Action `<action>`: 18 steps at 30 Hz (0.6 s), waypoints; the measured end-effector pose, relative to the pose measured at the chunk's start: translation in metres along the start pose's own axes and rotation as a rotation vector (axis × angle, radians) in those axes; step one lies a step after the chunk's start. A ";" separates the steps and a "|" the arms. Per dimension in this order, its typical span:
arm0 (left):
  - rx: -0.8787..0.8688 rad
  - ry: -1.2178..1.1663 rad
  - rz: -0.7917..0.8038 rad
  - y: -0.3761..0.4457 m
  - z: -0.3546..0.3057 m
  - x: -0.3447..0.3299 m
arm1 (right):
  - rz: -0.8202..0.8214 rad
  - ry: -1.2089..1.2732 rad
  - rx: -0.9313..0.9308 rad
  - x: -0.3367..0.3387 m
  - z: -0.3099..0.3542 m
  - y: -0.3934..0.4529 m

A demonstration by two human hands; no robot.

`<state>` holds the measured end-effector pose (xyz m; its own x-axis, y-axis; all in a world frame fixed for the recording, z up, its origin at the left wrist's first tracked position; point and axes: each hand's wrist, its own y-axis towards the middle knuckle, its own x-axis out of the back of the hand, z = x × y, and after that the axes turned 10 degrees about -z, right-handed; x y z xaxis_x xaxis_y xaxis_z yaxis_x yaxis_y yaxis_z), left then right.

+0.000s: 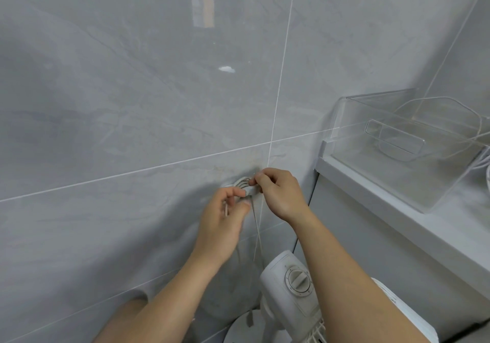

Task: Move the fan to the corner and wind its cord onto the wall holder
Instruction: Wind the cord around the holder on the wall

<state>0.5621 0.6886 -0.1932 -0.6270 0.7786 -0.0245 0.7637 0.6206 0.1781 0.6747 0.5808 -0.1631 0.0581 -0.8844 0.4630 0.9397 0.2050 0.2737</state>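
A white fan with a round dial stands low in the corner, partly behind my right forearm. Its thin pale cord runs up the grey tiled wall to a small wall holder carrying several loops of cord. My right hand pinches the cord at the holder's right side. My left hand is just below and left of the holder, fingers closed around a strand of cord. The holder is mostly hidden by my fingers.
A grey ledge juts from the right wall and carries a clear plastic box with thin cables beside it. The fan's round base rests on the floor by the wall.
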 end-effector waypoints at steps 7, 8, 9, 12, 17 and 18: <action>0.080 0.036 -0.083 0.005 0.008 0.016 | -0.037 -0.025 -0.016 -0.003 -0.003 0.002; 0.080 0.043 -0.086 0.005 0.008 0.017 | -0.043 -0.025 -0.016 -0.003 -0.003 0.001; 0.075 0.047 -0.086 0.005 0.007 0.016 | -0.047 -0.022 -0.017 -0.003 -0.004 0.001; 0.055 0.086 -0.084 0.007 0.006 0.015 | -0.039 -0.014 -0.008 -0.002 -0.005 0.001; 0.030 0.182 -0.083 0.011 0.014 0.017 | -0.027 -0.040 0.022 -0.002 -0.006 0.001; 0.024 0.208 -0.069 0.012 0.017 0.017 | -0.021 -0.044 0.029 -0.001 -0.006 0.000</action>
<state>0.5628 0.7111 -0.2086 -0.6941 0.7001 0.1678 0.7199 0.6755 0.1594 0.6769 0.5797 -0.1685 0.0229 -0.8696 0.4932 0.9304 0.1991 0.3079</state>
